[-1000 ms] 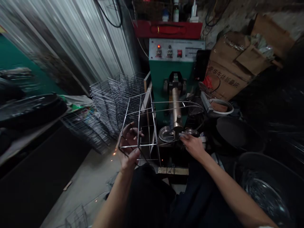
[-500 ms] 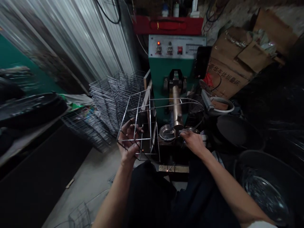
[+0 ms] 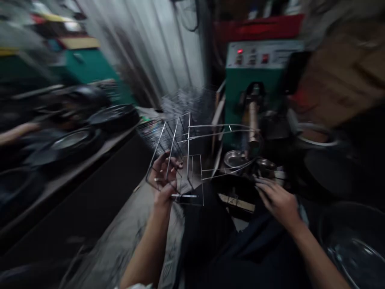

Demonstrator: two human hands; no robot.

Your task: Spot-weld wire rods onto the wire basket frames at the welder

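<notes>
One wire rack [image 3: 188, 150], gripped in the left hand [image 3: 163, 176], has drawn leftward from the copper arm [image 3: 253, 116] of that green machine [image 3: 236, 100], seemingly freeing it; the blurred right hand [image 3: 278, 200], now lower, may be empty, I can't tell.

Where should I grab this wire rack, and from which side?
I'd take the wire rack by the bars of its boxy left end, from the left, where the left hand holds it; its long curved wires stretch right, towards the metal rod.
</notes>
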